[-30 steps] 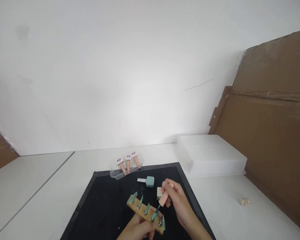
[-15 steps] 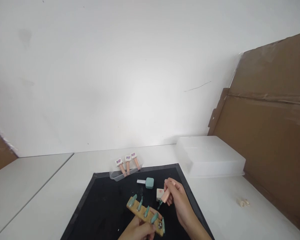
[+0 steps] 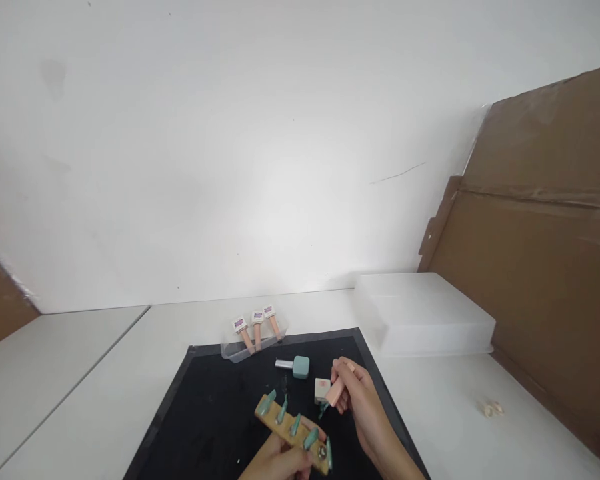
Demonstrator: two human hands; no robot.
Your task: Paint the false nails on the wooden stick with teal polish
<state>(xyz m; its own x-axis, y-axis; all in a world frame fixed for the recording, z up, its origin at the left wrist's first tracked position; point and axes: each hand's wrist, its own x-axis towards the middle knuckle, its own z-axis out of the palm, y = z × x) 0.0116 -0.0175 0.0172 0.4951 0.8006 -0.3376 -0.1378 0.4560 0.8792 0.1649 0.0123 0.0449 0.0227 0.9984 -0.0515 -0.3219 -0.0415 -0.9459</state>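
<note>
My left hand [image 3: 283,460] is closed around the near end of a tan wooden strip [image 3: 278,427]. Several green false nails [image 3: 295,425] stand up along that strip. In my right hand [image 3: 359,395] is a pink nail polish cap [image 3: 339,390], pinched between thumb and fingers and tilted down to the left. Dark green shows below its lower end; whether this is the brush or polish on the mat I cannot tell. Right beside the cap stands a white nail polish bottle [image 3: 322,389]. A green bottle with a silver cap [image 3: 301,367] lies on its side behind it.
A black mat [image 3: 205,407] covers the table's middle. At its back edge, a clear tray [image 3: 233,356] holds three pink-capped bottles [image 3: 257,327]. To the right are a translucent plastic box [image 3: 430,320] and small cream-coloured pieces [image 3: 493,408]. Cardboard [image 3: 540,267] stands along the right side.
Little differs: the whole view has shifted slightly. Both hands keep hold of the same things, and the pink cap is still beside the white bottle.
</note>
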